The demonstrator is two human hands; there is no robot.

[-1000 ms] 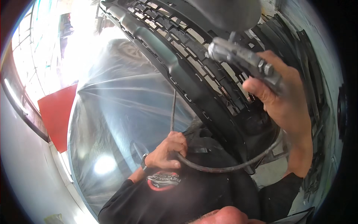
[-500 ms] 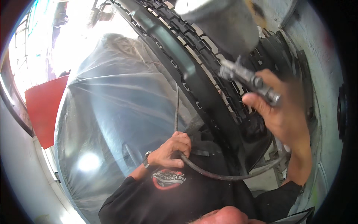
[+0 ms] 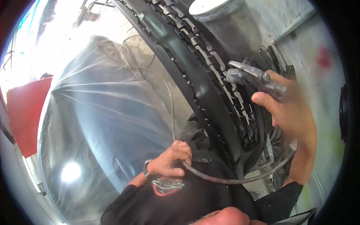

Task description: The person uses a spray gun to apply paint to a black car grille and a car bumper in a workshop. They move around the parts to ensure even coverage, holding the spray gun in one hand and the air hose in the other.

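My right hand is closed round a metal spray gun, its nozzle end directed at a long dark bumper with slotted edges. A grey air hose hangs in a loop from below the right hand across my body. My left hand grips this hose in front of my chest, thumb stretched out. Beyond the left hand the hose runs up toward the floor. The gun's handle is mostly hidden by my right palm.
A car under clear plastic sheeting fills the left side. A red panel stands at far left. Behind the bumper is a pale drum; a grimy wall runs along the right, with dark parts leaning near it.
The view has shifted, so the covered car and red panel sit farther left. The spray gun has turned slightly and shows more sharply. Both hands keep their holds.
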